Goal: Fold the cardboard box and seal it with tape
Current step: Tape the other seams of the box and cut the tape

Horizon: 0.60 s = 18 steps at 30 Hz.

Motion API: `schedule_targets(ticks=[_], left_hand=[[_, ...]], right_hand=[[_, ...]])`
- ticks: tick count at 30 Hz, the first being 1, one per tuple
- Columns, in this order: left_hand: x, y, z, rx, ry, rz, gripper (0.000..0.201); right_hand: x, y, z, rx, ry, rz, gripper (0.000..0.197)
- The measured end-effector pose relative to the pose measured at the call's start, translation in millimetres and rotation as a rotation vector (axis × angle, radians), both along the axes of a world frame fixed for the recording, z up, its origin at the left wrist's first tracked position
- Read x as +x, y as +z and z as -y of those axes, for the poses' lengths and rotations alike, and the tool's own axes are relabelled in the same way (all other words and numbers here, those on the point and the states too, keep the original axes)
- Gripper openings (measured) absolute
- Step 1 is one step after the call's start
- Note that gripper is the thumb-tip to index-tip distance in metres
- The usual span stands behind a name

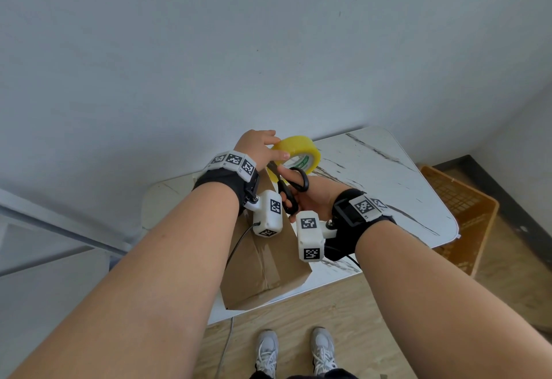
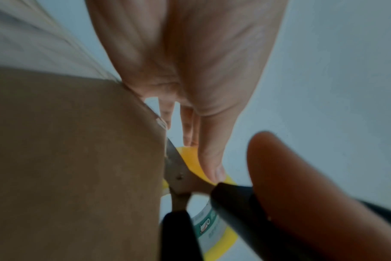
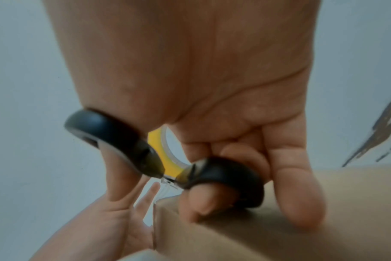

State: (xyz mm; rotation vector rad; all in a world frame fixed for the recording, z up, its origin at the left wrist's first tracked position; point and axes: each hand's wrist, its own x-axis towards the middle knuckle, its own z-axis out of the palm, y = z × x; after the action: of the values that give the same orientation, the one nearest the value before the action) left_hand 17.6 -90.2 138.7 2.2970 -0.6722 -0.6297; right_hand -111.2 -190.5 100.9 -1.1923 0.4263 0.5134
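Left hand (image 1: 259,147) pinches the yellow tape roll (image 1: 298,154) above the box (image 1: 263,271) on the tabletop (image 1: 388,187); right hand (image 1: 310,196) has fingers through the scissors (image 1: 291,190), blades look like they're at the tape strip.

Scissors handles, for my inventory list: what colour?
Black scissors handles, clearest in the head view.

The white marble-patterned table (image 1: 373,175) in front of me is carrying the taped cardboard box (image 1: 263,271) near its front edge.
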Motion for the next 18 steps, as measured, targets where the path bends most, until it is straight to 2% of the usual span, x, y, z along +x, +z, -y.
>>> schedule_targets(ticks=[9, 14, 18], left_hand=[[-1.2, 3.1, 0.7, -0.011, 0.015, -0.038, 0.060], [-1.7, 3.5, 0.6, -0.022, 0.044, -0.040, 0.059], [-2.4, 2.8, 1.2, -0.028, 0.063, -0.058, 0.059]], right_hand=[[0.4, -2.7, -0.8, -0.053, -0.078, 0.035, 0.044], [-5.2, -9.1, 5.1, -0.075, 0.002, -0.060, 0.045], [-12.4, -17.0, 21.6, -0.233, 0.182, -0.175, 0.050]])
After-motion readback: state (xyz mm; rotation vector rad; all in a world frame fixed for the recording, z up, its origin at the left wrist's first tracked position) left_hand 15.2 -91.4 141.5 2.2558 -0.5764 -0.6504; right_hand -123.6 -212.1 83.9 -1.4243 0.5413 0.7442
